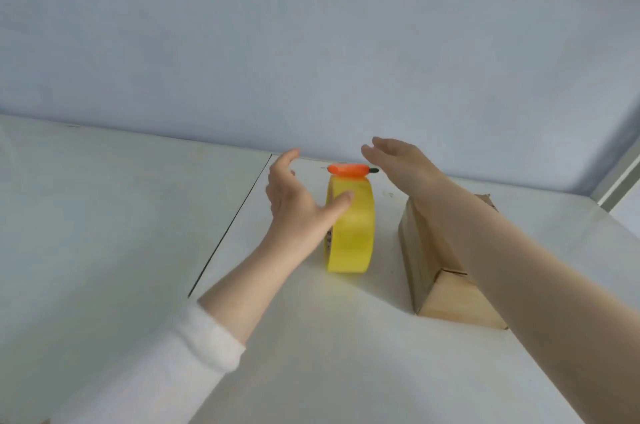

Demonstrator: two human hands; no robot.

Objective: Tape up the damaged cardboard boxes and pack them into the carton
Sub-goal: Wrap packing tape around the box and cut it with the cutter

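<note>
Your roll of yellow packing tape (351,229) stands on edge on the white table (311,354), its broad band facing you. A small orange carrot-shaped cutter (348,170) shows just past its top edge, dark tip pointing right. Near the roll's right side, a plain brown cardboard box (446,299) lies lengthwise, one end toward you.

Illegible print on tape roll (351,226)

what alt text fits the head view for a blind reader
Left hand and right hand, both open, reach for a yellow tape roll on edge on a white table, an orange tool above it. A cardboard box lies under the right forearm.
</note>
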